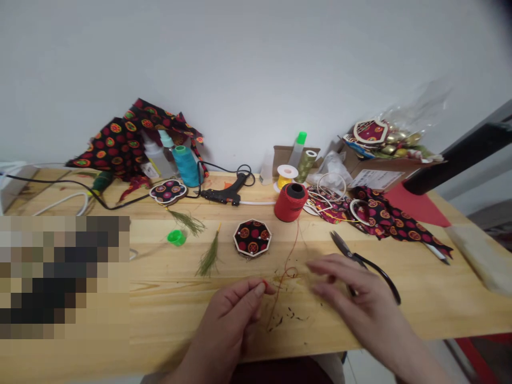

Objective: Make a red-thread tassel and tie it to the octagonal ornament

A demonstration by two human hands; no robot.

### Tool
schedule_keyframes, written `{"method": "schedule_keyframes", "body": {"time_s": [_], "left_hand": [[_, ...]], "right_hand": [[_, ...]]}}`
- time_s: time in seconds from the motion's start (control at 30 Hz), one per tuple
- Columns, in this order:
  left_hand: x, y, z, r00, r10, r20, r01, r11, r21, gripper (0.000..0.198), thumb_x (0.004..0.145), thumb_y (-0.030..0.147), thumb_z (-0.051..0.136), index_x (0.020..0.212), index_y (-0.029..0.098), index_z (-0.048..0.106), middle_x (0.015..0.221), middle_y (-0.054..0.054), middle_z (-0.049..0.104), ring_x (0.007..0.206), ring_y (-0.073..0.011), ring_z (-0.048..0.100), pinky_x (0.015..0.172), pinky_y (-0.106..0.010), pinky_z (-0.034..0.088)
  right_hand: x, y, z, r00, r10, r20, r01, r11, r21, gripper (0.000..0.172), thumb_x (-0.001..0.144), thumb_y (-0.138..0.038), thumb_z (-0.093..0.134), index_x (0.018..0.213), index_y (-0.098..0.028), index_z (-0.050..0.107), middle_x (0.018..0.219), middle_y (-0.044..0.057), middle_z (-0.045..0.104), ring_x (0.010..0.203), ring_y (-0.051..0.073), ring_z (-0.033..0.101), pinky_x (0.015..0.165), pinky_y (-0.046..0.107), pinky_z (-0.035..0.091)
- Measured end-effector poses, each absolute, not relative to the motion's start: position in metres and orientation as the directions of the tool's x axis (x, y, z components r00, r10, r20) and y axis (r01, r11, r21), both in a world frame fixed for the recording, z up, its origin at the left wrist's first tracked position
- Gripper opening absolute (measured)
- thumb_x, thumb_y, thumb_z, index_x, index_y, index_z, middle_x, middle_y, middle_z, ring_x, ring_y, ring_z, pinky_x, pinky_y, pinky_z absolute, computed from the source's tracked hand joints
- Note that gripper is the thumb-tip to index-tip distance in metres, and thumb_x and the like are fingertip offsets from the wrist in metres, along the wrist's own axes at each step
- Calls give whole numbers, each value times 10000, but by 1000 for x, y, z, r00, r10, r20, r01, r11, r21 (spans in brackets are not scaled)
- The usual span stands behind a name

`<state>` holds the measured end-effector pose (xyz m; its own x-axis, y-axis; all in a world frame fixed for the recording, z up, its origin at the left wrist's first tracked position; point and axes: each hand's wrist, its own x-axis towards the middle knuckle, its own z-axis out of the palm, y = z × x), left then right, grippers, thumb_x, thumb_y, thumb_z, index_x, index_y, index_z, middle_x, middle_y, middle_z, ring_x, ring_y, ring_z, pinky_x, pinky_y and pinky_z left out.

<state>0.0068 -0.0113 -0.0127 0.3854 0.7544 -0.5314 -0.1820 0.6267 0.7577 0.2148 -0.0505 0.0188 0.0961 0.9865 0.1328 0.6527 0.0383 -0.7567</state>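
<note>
My left hand (236,314) is closed in a pinch above the front of the table, with a bit of red thread showing at the thumb and fingertip. To its right, my right hand (356,298) has thumb and fingers apart, slightly smeared by motion, with nothing visible between them. A loose red thread (286,273) curls on the wood between the hands and leads back to a red thread cone (290,202). Beyond my hands lies an octagonal piece (252,238) of patterned fabric with a pale rim. Black-handled scissors (360,258) lie partly behind my right hand.
Green tassels (208,257), a green cap (176,238) and a flower-shaped piece (168,191) lie left of centre. Farther back are a glue gun (224,195), a blue thread cone (186,166) and patterned fabric (120,141). A filled cardboard box (386,173) stands back right.
</note>
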Motion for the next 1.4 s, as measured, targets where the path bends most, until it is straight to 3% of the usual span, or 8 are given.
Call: {"method": "schedule_keyframes", "body": {"time_s": [0.1,0.23,0.5,0.7,0.97,1.23,1.4], "left_hand": [[6,-12,-10,419,745,-519,-147,619,771,273,777,424,689,809,154,716,507,102,332,418,-48,169,379,-188,119],[7,-14,-8,458,737,-497,-137,611,780,259,771,407,700,708,159,666,510,98,321,438,-59,176,389,-195,128],[8,-14,-10,463,737,-493,-93,593,800,306,776,406,678,621,162,577,511,92,326,440,-59,177,398,-207,112],[9,-14,-10,466,716,-520,-129,636,761,349,766,450,682,599,177,542,468,108,312,402,-52,167,377,-203,126],[10,-13,-7,478,686,-548,-211,696,686,413,708,477,734,551,183,490,457,110,304,417,-50,149,387,-200,122],[9,-13,-6,481,669,-567,-253,725,641,205,734,307,684,652,176,549,508,88,353,456,-64,191,414,-194,140],[9,-13,-10,487,690,-535,-210,687,695,162,759,311,691,764,156,642,522,86,386,450,-57,214,407,-185,150]], "right_hand": [[183,-40,15,-33,996,86,351,92,-932,261,801,-276,713,1059,-240,720,919,37,668,816,160,616,749,284,517],[168,-31,6,-62,993,97,188,107,-976,251,793,-193,717,1036,-255,735,907,17,641,874,150,603,806,289,497],[171,-26,7,-103,994,47,222,69,-973,192,793,-119,697,892,-258,784,825,10,625,814,148,600,743,273,492],[172,-24,0,-65,988,141,234,153,-960,182,762,-49,708,778,-214,783,763,7,621,741,136,605,672,240,477],[169,-25,-1,-83,962,259,406,270,-873,168,825,-33,626,716,-149,678,755,23,595,767,154,566,686,251,450],[171,-27,-2,-104,959,263,444,281,-851,177,856,-36,587,733,-155,634,769,22,592,786,156,547,705,260,434],[172,-27,-3,-106,957,271,451,289,-844,190,841,-15,591,715,-155,618,765,17,587,783,151,544,697,252,429]]}}
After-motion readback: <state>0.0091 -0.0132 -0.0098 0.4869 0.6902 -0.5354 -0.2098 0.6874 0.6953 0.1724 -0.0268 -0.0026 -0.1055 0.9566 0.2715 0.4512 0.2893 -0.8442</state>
